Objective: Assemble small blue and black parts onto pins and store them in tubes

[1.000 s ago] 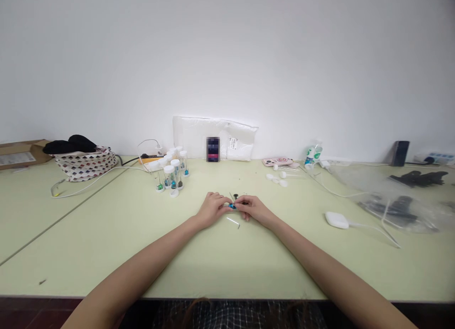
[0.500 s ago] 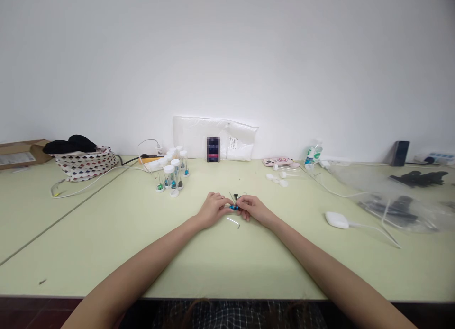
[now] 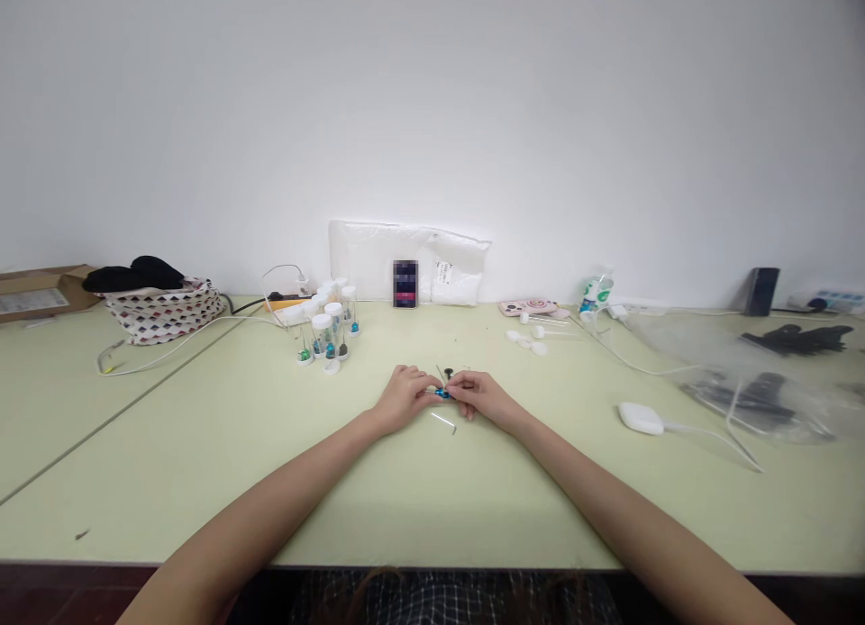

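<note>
Close together at the middle of the table, my left hand (image 3: 404, 398) and my right hand (image 3: 483, 397) pinch a small shiny blue metal piece (image 3: 441, 393) between them. The left fingertips close on its left end. My right thumb and fingers cover its right end, so its full shape is hidden. Just beyond the fingers stands a small black round-headed part (image 3: 448, 373), with a thin rod leaning beside it. An L-shaped hex key (image 3: 444, 421) lies on the table just in front of the hands.
Several clear tubes with white caps (image 3: 323, 328) stand back left. A phone (image 3: 405, 284) leans on a white plastic package (image 3: 358, 256). White caps (image 3: 523, 340) and a pink phone (image 3: 527, 308) lie back right. A white charger (image 3: 641, 418) and plastic bags (image 3: 804, 418) are at right.
My right fingers have shifted slightly left over the blue piece, covering more of it. My left hand stays in place.
</note>
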Tool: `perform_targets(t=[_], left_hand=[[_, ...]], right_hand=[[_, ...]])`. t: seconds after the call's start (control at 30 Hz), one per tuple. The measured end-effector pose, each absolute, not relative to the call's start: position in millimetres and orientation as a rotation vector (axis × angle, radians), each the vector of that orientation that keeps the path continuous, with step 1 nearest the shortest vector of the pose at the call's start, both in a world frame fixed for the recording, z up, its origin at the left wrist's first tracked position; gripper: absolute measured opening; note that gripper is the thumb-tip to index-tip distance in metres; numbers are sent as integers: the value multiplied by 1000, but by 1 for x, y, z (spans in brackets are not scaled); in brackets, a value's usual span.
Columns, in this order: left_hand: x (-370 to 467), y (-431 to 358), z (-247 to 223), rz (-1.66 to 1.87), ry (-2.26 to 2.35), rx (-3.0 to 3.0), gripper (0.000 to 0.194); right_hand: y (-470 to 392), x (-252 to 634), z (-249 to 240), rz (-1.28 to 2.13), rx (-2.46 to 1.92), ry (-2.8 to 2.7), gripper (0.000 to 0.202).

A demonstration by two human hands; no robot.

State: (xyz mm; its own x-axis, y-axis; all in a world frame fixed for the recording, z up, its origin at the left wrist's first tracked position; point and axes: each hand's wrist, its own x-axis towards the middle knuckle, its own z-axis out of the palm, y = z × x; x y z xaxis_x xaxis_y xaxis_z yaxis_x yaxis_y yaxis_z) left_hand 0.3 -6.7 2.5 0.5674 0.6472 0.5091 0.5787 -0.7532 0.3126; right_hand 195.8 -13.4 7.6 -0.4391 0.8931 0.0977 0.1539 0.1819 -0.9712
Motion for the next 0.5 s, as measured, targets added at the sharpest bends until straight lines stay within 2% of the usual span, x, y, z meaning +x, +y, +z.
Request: perform_targets(t=[0.5], left_hand=[[1, -6, 2, 957, 1038, 2671, 30]], right_hand=[[-13, 196, 8, 1352, -1010, -1730, 36]])
